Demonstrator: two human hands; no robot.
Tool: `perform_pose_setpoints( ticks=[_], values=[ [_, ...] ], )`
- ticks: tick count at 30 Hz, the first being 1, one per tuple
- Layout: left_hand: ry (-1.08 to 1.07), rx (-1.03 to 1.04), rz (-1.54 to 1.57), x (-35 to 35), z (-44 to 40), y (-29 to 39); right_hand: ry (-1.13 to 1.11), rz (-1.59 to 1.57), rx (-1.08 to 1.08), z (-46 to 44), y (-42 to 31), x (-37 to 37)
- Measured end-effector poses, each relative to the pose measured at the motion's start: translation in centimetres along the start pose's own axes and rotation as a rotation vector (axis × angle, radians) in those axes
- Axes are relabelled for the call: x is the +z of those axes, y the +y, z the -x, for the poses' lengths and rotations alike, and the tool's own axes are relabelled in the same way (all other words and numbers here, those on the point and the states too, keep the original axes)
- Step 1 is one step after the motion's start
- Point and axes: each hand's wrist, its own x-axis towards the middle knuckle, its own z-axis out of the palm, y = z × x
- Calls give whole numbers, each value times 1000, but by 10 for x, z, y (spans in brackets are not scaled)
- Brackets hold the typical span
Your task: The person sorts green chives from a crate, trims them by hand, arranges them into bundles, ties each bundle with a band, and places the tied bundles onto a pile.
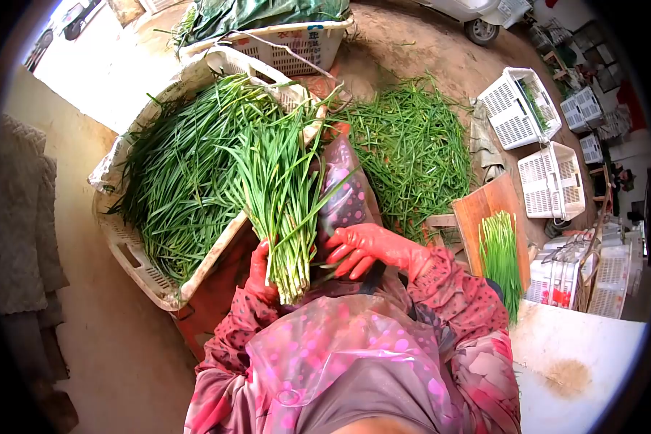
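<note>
A thick bunch of garlic chives point(282, 181) lies across my lap, pale cut ends toward me and green leaves pointing away. My left hand point(260, 271), in a red rubber glove, is wrapped round its lower left side near the stem ends. To the right of the stems is my red-gloved right hand point(369, 249), its fingers bent but apart, with nothing visible in them; a few stray leaves reach toward it. The bunch's leafy tips overlap the rim of a large white plastic crate point(188, 289) full of loose chives point(188, 159).
Loose green leaves point(412, 152) cover the ground ahead. On my right, trimmed chives point(500, 253) lie on a wooden board point(477, 210). White crates point(515, 108) stand beyond it. A crate under green cloth point(267, 14) is at the back, a scooter wheel point(482, 30) at the far right.
</note>
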Motion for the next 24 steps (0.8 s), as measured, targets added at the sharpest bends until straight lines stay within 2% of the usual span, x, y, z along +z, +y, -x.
perform_pose_setpoints(
  ticks=[2,3,5,6,10,11,12,14,16,17,20,24],
  values=[
    [51,-6,-176,18,8,-2,-143,-273,6,-17,7,9],
    [60,13,-274,32,12,-5,-140,-274,0,-25,8,11],
    [21,-54,-438,45,13,-6,-188,-396,-193,-43,6,7],
    [34,-49,-414,67,13,-10,-248,-523,-147,-53,7,-1],
    [-121,-80,-667,91,-12,-11,-2,-633,-464,-54,-19,-8],
    [-141,-39,-790,105,-20,-13,61,-604,-415,-35,-32,-15],
    [-163,-41,-882,117,-30,-15,94,-579,-456,-25,-36,-26],
    [-244,-111,-1052,138,-52,-18,162,-530,-578,9,-44,-37],
    [-309,-181,-1182,163,-69,-24,344,-384,-712,42,-50,-46],
    [-414,-98,-1130,169,-80,-31,459,-301,-768,54,-49,-53],
    [-490,-28,-1042,185,-111,-51,626,-152,-954,78,-41,-65],
    [-441,93,-1046,201,-152,-78,841,-62,-941,77,-23,-92]
  ],
)
